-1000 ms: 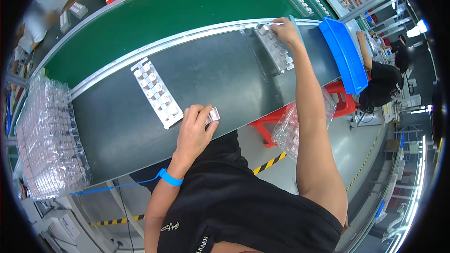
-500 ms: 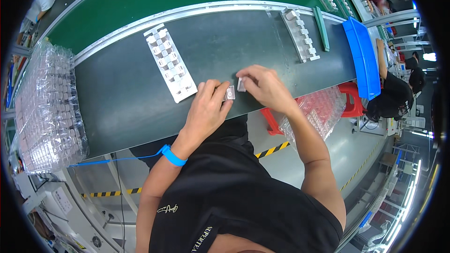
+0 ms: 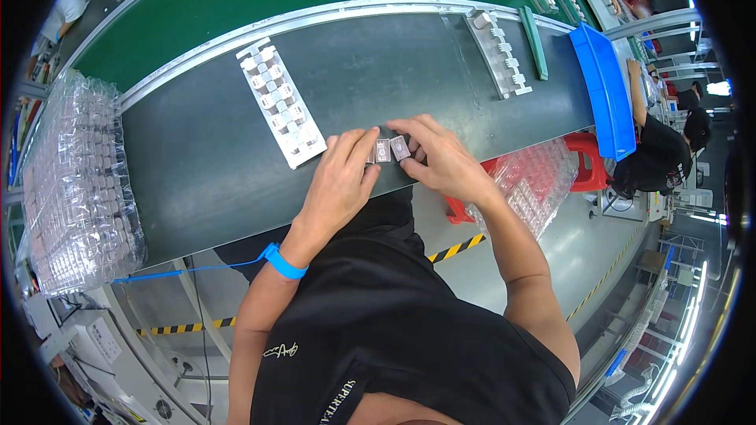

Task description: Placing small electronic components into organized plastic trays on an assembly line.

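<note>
Close to the front edge of the dark work surface, my two hands face each other over a short row of small grey-white square blocks. My left hand (image 3: 339,177) is closed at the left end, its fingers and thumb gripping a block that shows only in part. Beside it stands a middle block (image 3: 383,150), its top face bare. At the right end, my right hand (image 3: 445,159) pinches a slightly tilted block (image 3: 400,147) between fingers and thumb. A blue wrist strap (image 3: 285,260) circles my left wrist, with a blue cord running left.
A white fixture (image 3: 281,102) holding several small parts lies left of centre. Another metal fixture (image 3: 498,53), a green bar (image 3: 534,43) and a blue bin (image 3: 604,90) are at right. Stacked clear trays (image 3: 83,181) stand at far left; a red stool (image 3: 584,161) carries more trays.
My right hand has brought its block leftward, up to the row beside my left hand. The middle block now shows between my hands. The whole view has shifted slightly.
</note>
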A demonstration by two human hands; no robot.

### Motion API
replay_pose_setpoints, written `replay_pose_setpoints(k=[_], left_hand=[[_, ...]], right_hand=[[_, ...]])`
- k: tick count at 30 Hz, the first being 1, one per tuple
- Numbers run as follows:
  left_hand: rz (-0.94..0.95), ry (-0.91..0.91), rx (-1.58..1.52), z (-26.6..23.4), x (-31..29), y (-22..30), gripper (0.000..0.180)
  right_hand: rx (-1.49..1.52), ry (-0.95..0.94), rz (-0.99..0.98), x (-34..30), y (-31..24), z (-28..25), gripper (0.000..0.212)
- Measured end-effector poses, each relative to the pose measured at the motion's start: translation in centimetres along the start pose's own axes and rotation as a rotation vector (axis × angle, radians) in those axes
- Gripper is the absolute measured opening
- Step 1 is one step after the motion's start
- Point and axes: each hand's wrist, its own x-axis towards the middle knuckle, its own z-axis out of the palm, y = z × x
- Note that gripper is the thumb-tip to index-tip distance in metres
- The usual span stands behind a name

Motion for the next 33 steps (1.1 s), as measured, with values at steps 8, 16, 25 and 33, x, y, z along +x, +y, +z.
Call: replay_pose_setpoints(k=[8, 16, 25, 33], left_hand=[[0.08, 0.025, 0.045, 0.6, 0.3, 0.0, 0.05], [0.022, 0.004, 0.126, 0.4, 0.1, 0.5, 0.045], [0.107, 0.088, 0.32, 0.4, -0.1, 0.8, 0.04], [0.063, 0.108, 0.304, 0.9, -0.6, 1.1, 0.033]], right_hand=[[-0.066, 0.07, -0.007, -0.7, 0.1, 0.8, 0.048], [-0.172, 0.098, 0.034, -2.0, 1.2, 0.5, 0.041], [-0.109, 0.185, 0.035, -2.8, -0.3, 1.1, 0.043], [-0.174, 0.264, 0.041, -1.4, 1.7, 0.8, 0.038]])
